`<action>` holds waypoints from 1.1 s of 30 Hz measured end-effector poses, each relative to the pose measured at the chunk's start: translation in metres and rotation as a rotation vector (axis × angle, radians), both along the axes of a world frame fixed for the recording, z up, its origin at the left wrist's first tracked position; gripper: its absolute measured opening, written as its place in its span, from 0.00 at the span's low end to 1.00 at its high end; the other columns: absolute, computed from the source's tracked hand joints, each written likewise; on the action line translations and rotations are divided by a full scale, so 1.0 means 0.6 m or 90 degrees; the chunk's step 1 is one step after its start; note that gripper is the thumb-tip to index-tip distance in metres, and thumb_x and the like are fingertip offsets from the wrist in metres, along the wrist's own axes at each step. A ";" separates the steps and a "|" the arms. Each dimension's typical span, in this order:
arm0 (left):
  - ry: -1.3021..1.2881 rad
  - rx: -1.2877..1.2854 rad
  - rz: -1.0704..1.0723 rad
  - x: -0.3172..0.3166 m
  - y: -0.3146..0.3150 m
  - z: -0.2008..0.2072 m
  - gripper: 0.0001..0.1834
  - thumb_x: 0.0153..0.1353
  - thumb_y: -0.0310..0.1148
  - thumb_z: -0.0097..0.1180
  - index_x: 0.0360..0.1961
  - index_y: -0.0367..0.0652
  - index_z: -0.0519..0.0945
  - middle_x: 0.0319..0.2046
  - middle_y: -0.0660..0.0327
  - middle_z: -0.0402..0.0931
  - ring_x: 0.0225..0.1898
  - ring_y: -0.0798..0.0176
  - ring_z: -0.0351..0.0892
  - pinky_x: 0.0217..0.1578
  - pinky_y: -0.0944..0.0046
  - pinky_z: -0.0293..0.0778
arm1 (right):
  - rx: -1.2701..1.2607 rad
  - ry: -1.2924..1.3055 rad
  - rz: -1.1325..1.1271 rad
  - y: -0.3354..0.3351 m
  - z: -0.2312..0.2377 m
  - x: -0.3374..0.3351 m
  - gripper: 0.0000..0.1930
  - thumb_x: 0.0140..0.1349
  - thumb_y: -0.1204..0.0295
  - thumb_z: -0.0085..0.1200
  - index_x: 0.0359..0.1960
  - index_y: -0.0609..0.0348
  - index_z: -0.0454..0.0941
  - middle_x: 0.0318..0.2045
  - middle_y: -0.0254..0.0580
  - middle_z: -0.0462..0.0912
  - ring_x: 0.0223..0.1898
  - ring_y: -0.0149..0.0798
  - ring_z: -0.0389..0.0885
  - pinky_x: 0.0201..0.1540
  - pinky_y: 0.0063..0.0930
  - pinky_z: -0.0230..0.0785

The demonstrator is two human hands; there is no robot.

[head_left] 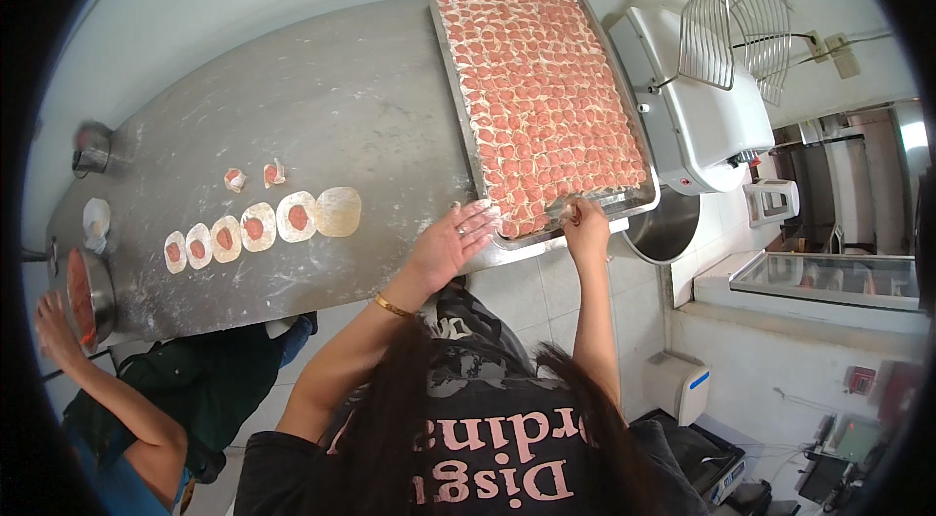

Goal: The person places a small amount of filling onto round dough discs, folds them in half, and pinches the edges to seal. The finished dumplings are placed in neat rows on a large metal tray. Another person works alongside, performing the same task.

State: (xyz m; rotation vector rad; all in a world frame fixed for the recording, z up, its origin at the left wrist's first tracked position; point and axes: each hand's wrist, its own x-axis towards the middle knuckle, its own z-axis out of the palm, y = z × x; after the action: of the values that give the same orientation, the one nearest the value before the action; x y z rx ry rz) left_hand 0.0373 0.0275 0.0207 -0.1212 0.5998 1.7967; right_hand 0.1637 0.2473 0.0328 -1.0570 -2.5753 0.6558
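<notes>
A large metal tray [450,58] is packed with rows of small open dumplings [546,97] topped with pink meat filling. My left hand [458,241] is at the tray's near left corner, fingers stretched out flat, with nothing in its grasp. Over the tray's near edge, my right hand [587,223] has its fingers pinched together beside the last row. Whatever it holds, if anything, is hidden. On the steel table to the left, several round dough wrappers [338,212] lie in an overlapping line, most bearing a dab of filling. Two folded dumplings [274,174] sit behind them.
At the far left, another person's hand [58,326] is beside a metal bowl [97,297] of pink filling. A metal cup [93,147] stands behind it. Right of the tray are a white machine [697,111] with a wire guard [726,19] and a steel bowl [668,228].
</notes>
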 end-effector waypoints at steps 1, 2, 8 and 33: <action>0.008 0.006 0.006 -0.004 -0.008 -0.002 0.28 0.72 0.47 0.34 0.64 0.36 0.60 0.63 0.53 0.62 0.62 0.57 0.64 0.63 0.60 0.60 | 0.041 0.007 0.009 0.007 -0.016 -0.004 0.15 0.45 0.82 0.56 0.38 0.60 0.80 0.31 0.49 0.78 0.32 0.50 0.79 0.36 0.38 0.71; 0.011 -0.007 0.010 -0.009 -0.017 -0.004 0.28 0.72 0.46 0.34 0.63 0.36 0.60 0.62 0.53 0.62 0.62 0.57 0.64 0.63 0.60 0.61 | 0.063 -0.015 -0.007 0.014 -0.028 -0.008 0.15 0.45 0.81 0.57 0.38 0.60 0.80 0.30 0.48 0.78 0.30 0.49 0.79 0.35 0.38 0.71; 0.008 -0.054 0.050 -0.022 -0.050 -0.017 0.25 0.72 0.45 0.35 0.60 0.38 0.65 0.57 0.55 0.68 0.60 0.57 0.67 0.60 0.60 0.65 | 0.044 -0.003 0.009 0.012 -0.059 -0.023 0.14 0.47 0.84 0.52 0.38 0.61 0.78 0.33 0.51 0.79 0.36 0.53 0.78 0.39 0.43 0.70; -0.004 -0.063 0.081 -0.013 -0.063 -0.027 0.27 0.71 0.50 0.36 0.58 0.38 0.67 0.54 0.57 0.71 0.57 0.59 0.70 0.58 0.61 0.68 | 0.010 -0.035 -0.038 0.020 -0.063 -0.026 0.14 0.43 0.82 0.55 0.35 0.62 0.71 0.27 0.54 0.81 0.34 0.58 0.81 0.37 0.48 0.70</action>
State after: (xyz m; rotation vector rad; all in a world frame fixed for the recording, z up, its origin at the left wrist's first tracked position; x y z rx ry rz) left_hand 0.0297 -0.0105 0.0043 -0.2367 0.6908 1.8880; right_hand 0.1478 0.2594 -0.0052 -1.1579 -2.5800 0.5982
